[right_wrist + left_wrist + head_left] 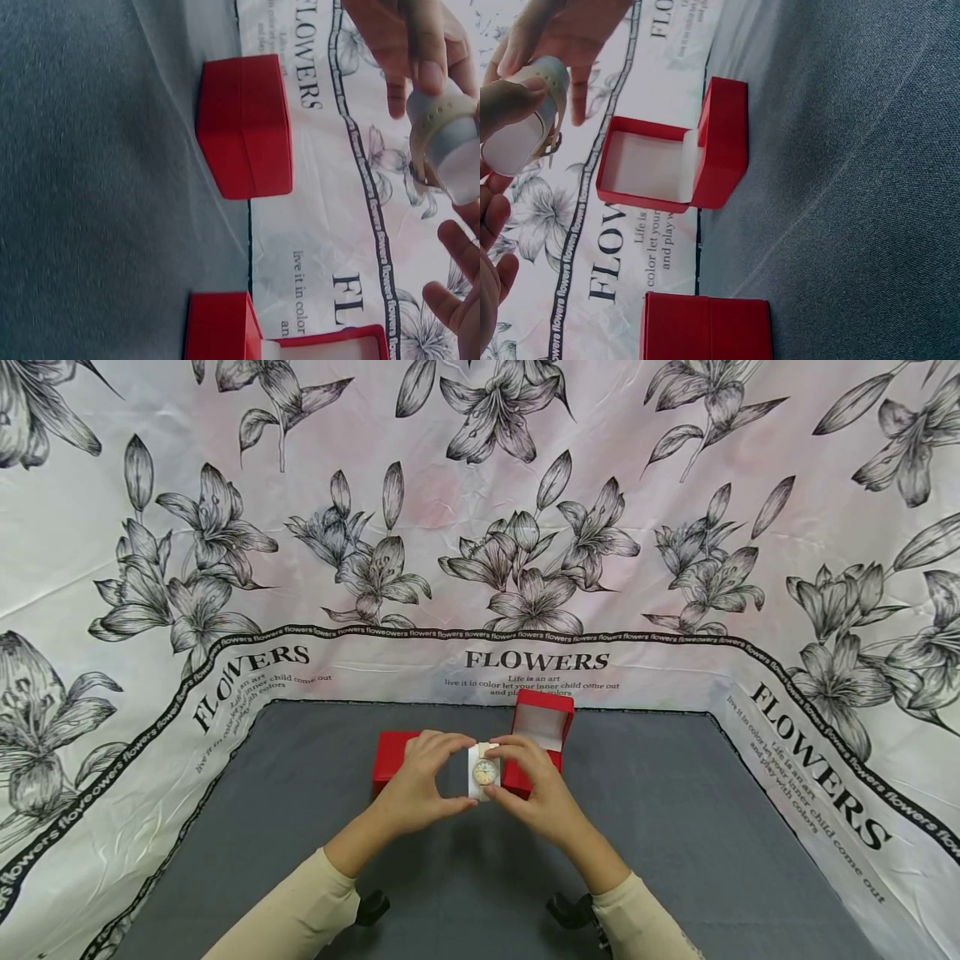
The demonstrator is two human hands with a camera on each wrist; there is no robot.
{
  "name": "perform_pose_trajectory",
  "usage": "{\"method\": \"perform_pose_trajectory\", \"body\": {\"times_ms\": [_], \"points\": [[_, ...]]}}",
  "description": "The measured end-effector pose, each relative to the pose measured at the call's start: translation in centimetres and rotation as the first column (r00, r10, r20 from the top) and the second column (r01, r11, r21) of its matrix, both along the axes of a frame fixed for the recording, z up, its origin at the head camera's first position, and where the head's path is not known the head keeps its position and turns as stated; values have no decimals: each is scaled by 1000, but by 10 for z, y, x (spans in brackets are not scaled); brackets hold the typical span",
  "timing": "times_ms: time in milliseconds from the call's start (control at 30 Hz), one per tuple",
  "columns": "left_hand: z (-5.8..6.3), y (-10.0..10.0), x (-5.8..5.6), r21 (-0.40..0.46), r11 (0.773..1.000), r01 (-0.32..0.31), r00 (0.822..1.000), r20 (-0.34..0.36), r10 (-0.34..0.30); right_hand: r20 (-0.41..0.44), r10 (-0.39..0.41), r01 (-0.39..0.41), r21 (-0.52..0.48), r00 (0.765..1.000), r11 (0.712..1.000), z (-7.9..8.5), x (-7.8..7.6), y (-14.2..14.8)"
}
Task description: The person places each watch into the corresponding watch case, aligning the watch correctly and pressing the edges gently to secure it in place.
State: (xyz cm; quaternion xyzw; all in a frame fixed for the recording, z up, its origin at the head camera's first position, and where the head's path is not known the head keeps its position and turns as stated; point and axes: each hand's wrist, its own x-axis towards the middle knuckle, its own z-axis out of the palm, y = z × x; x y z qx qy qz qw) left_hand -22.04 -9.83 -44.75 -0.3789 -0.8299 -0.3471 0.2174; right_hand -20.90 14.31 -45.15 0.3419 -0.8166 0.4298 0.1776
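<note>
A wristwatch [486,772] with a pale round dial and a cream strap is wrapped around a white cushion [514,146]. Between finger and thumb, my left hand [420,785] holds the cushion at its left end. My right hand [543,793] grips the watch and cushion from the right, its thumb by the dial's lower edge and its fingers at the top of the strap. The strap's buckle [551,144] shows on the underside in the left wrist view. Behind the right hand stands an open red box [724,142] with a white lining.
A closed red box [244,124] stands behind my left hand, left of the open one. Both are on the grey cloth [675,827]. A white flower-printed sheet [540,610] with black lettering rises behind and at the sides. Dark objects [570,910] sit beneath the forearms.
</note>
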Motion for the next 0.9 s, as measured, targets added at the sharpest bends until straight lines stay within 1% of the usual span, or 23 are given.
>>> {"method": "perform_pose_trajectory", "body": {"times_ms": [167, 400, 667, 900], "points": [[1, -1, 0, 8, 1000, 8, 1000, 25, -8, -40, -9, 12, 66, 999, 998, 3, -1, 8], [5, -2, 1, 16, 1000, 25, 999, 22, -25, -47, 2, 4, 131, 999, 991, 6, -3, 17], [3, -2, 0, 11, 999, 47, 998, 39, -47, -46, -7, 14, 152, 999, 988, 6, -3, 21], [2, 0, -1, -7, 999, 43, 998, 37, -43, -56, -34, 43, 160, 998, 986, 3, -4, 24]]}}
